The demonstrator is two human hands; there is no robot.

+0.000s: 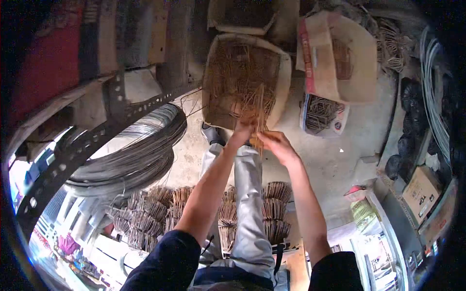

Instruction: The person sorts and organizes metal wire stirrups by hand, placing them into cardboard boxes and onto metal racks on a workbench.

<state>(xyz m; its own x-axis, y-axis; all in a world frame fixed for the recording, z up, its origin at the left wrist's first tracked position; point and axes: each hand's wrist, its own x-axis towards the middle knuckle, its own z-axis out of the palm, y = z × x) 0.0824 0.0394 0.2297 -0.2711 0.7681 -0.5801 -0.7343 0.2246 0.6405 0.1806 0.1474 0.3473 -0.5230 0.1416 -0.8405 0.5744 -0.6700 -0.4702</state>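
Note:
My right hand (274, 143) is closed around a bundle of thin, rust-brown wire pieces (262, 104), thumb and fingers pressed together on its lower part. The bundle stands roughly upright at the near edge of a large box (283, 80). Beside it, my left hand (244, 127) is bent in against the same bundle; its fingers look curled round some of the wires, though they are partly hidden and slightly blurred. Many more loose wire pieces (238, 63) lie tangled inside the box, just beyond both hands.
Large wire coils (131, 150) lie at left by a perforated metal rail (119, 116). Stacked wire bundles (275, 208) stand behind my legs. To the right are an open carton (361, 72), a small box of dark wires (320, 114) and a cardboard box (421, 194).

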